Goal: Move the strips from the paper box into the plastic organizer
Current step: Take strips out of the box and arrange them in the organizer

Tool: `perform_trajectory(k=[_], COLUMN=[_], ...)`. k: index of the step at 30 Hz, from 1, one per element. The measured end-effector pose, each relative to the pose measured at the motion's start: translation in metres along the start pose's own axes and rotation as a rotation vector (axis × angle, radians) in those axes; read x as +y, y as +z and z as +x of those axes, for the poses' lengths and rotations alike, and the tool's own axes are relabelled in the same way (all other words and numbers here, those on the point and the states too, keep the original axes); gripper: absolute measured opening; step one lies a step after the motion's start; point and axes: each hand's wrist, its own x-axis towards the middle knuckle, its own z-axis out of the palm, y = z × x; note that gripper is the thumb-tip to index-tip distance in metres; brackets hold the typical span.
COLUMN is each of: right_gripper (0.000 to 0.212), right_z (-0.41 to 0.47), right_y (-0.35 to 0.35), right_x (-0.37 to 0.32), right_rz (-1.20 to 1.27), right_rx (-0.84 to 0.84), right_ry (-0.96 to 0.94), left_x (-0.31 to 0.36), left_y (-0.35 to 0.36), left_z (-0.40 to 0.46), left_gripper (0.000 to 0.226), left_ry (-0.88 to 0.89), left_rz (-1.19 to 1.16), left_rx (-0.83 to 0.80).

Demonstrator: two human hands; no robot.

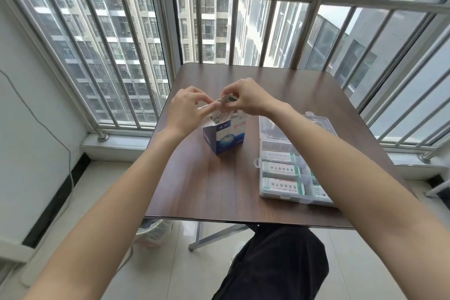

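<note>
Two hands over the paper box (225, 137)
Left hand (187, 111) and right hand (246, 97) both pinch strips (227, 101) just above it; plastic organizer (292, 165) sits beside it.

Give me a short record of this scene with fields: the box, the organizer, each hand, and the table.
paper box: blue and white paper box, upright near the table's middle, top flaps open
plastic organizer: clear plastic organizer, lid open, white and green packets inside
left hand: left hand above the box, pinching strips
right hand: right hand pinching the same strips
table: dark wood table, beside a barred window
</note>
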Motion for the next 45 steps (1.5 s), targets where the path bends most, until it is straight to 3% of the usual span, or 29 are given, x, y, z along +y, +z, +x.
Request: perform_trajectory(k=[4, 8, 11, 15, 19, 21, 25, 29, 37, 43, 45], right_gripper=[0.015, 0.013, 0.01, 0.014, 0.024, 0.024, 0.039, 0.043, 0.034, 0.012, 0.01], right_z=[0.0, -0.013, -0.034, -0.063, -0.093, -0.108, -0.133, -0.153, -0.16, -0.163, -0.159], right_y=[-0.018, -0.041, -0.053, -0.06, -0.065, -0.065, -0.055, -0.046, -0.031, -0.028, -0.022], right_x=[0.008, 0.016, 0.014, 0.009, 0.013, 0.019, 0.034, 0.044, 0.052, 0.072, 0.075], right_rz=[0.087, 0.365, 0.577, 0.704, 0.731, 0.69, 0.665, 0.648, 0.656, 0.661, 0.595], right_rx=[0.118, 0.324, 0.28, 0.147, 0.184, 0.236, 0.312, 0.285, 0.292, 0.465, 0.431], right_ry=[0.044, 0.093, 0.134, 0.131, 0.135, 0.159, 0.253, 0.357, 0.397, 0.446, 0.49], left_x=[-0.005, 0.007, 0.039, 0.082, 0.102, 0.107, 0.11, 0.111, 0.105, 0.085, 0.077], left_y=[-0.006, -0.019, -0.031, -0.033, -0.011, 0.009, 0.042, 0.058, 0.069, 0.056, 0.051], left_z=[-0.002, 0.003, 0.009, 0.013, 0.003, -0.007, -0.024, -0.037, -0.048, -0.057, -0.063], left_gripper=[0.037, 0.042, 0.043, 0.043, 0.036, 0.032, 0.022, 0.02, 0.02, 0.017, 0.016], left_ry=[-0.023, -0.018, 0.046, 0.061, -0.027, -0.075, -0.178, -0.245, -0.333, -0.295, -0.285], left_rz=[-0.076, -0.271, -0.423, -0.488, -0.673, -0.829, -1.021, -0.993, -0.91, -0.855, -0.832], left_rx=[-0.04, 0.009, -0.037, -0.366, -0.776, -0.842, -0.72, -0.682, -0.692, -0.474, -0.413])
